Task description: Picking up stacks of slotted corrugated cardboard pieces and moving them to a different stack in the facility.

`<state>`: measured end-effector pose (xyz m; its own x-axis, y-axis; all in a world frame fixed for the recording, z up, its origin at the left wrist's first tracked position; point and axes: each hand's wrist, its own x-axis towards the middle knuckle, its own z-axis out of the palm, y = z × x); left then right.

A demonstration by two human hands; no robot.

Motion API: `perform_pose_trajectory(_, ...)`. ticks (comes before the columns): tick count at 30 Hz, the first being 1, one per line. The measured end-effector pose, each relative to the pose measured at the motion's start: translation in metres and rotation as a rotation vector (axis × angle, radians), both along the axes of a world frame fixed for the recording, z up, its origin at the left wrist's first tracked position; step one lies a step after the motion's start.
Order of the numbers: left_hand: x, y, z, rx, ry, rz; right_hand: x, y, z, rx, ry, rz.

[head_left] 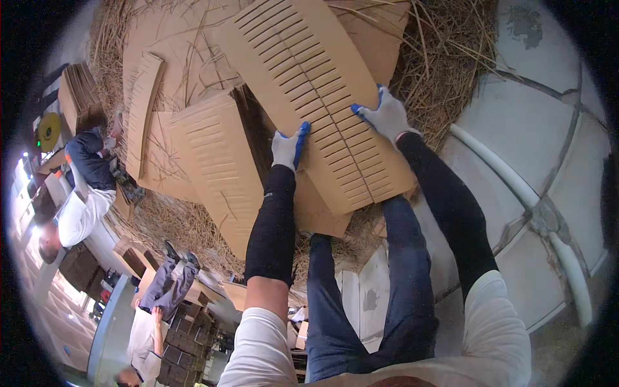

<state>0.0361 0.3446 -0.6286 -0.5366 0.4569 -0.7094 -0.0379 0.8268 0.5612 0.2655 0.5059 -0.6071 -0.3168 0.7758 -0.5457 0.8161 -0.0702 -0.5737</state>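
A long brown slotted cardboard sheet (320, 97) slants across the middle, with rows of parallel slits on both sides of a central line. My left hand (289, 147), in a white and blue work glove, grips its left edge. On the opposite edge my right hand (385, 116), gloved alike, is closed with the thumb over the top face; the fingers beneath are mostly hidden. Left of the held sheet leans a stack of slotted cardboard (213, 161). Farther left stands a narrow cardboard piece (143, 116) with a notched edge.
Larger flat cardboard (177, 39) lies beneath, strewn with thin cardboard strips. Heaps of such strips (445, 58) spread on the right. A white pipe (496, 161) runs along the tiled floor (535, 122). Two people (87, 206) are at the left, near stacked cardboard (80, 97).
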Motion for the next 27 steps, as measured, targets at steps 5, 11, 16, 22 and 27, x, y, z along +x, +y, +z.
perform_pose_trajectory(5,-0.003,-0.005,-0.012,0.043,0.052,0.019,-0.003,0.005,-0.002,0.029,0.0,0.033)
perform_pose_trajectory(11,-0.005,-0.006,-0.006,0.022,0.012,-0.027,-0.005,0.002,-0.004,0.008,-0.007,0.0)
perform_pose_trajectory(16,-0.001,0.005,0.03,0.095,-0.099,0.063,0.012,0.001,-0.01,-0.011,0.07,-0.063)
perform_pose_trajectory(22,0.011,-0.02,0.037,0.038,-0.173,0.211,0.035,0.014,0.003,-0.255,0.12,-0.049)
perform_pose_trajectory(27,0.037,-0.041,0.012,0.175,-0.231,0.151,0.038,-0.006,-0.023,-0.412,0.103,-0.041)
